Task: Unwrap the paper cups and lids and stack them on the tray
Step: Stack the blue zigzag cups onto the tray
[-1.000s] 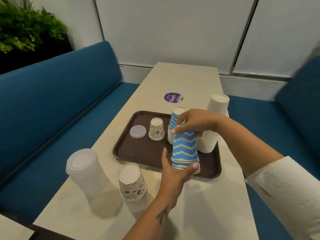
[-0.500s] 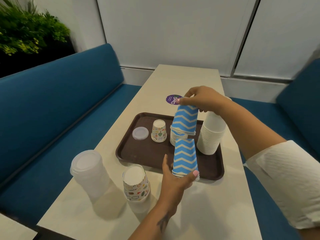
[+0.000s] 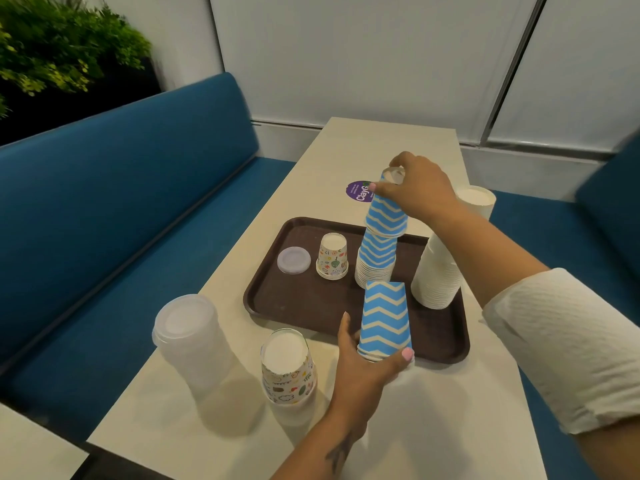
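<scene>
On the table (image 3: 349, 427), far left, the wrapped lids (image 3: 187, 337) stand untouched, and beside them the wrapped printed cups (image 3: 289, 372) wait as well. On the tray (image 3: 298, 299) I see one lid (image 3: 293, 260) and one printed cup (image 3: 332, 256), same as a second ago. My left hand (image 3: 367, 372) still grips the base of the near blue cups (image 3: 385, 322), fingers and thumb curled round the rims at the tray's front edge; that bundle is shorter than it was a second ago. The change is higher up: my right hand (image 3: 412, 188) has lifted a batch of blue cups off it, carried it back, and now pinches the batch by its top, lowering it onto the blue stack (image 3: 377, 261) on the tray. I judge it is part way seated, not yet released. Right of that the white stack (image 3: 441, 268) stands on the tray. So the blue cups are going over in batches; what my left hand holds should follow, then the two wrapped bundles.
</scene>
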The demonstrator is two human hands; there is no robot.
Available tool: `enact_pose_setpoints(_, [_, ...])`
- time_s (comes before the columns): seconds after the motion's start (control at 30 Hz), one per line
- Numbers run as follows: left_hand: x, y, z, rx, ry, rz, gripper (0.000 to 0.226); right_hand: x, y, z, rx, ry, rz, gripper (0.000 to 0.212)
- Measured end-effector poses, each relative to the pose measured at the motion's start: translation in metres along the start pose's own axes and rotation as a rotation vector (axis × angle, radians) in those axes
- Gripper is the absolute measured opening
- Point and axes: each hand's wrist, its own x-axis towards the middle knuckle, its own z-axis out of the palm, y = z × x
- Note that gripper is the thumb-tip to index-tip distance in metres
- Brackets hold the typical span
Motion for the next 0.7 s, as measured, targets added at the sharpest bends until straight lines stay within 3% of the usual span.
enact_pose_setpoints(0.4, [0.004,-0.004,-0.003,-0.003,-0.002,0.004,0.129,-0.007,0.025,0.046,-0.11,-0.251,0.035,0.068])
enact_pose_setpoints(0.5, [0.005,-0.002,-0.002,-0.008,-0.013,-0.004,0.123,-0.008,0.027,0.047,-0.113,-0.281,0.048,0.07])
enact_pose_setpoints(0.7, [0.008,0.007,0.006,-0.018,-0.023,-0.005,0.139,-0.029,0.006,0.011,-0.046,-0.113,-0.055,0.061])
